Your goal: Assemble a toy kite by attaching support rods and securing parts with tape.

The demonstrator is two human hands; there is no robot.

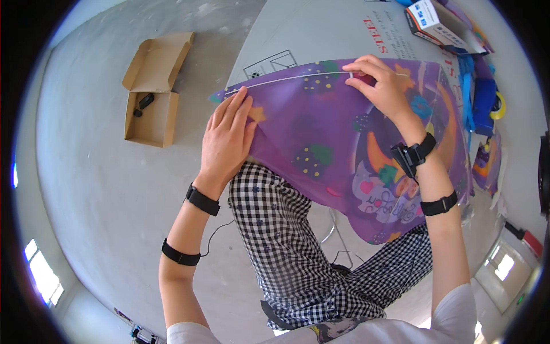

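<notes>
You held the purple kite (344, 137) across your knees, left hand (228, 137) pressed flat on its edge, right hand (381, 86) pinching the white rod (286, 80); keeping it taut was wise.

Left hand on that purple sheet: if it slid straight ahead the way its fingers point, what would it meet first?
The left hand lies flat on the purple sheet, fingers pointing up toward the thin white rod along its top edge. It would probably meet that rod first, though depth is unclear.
</notes>
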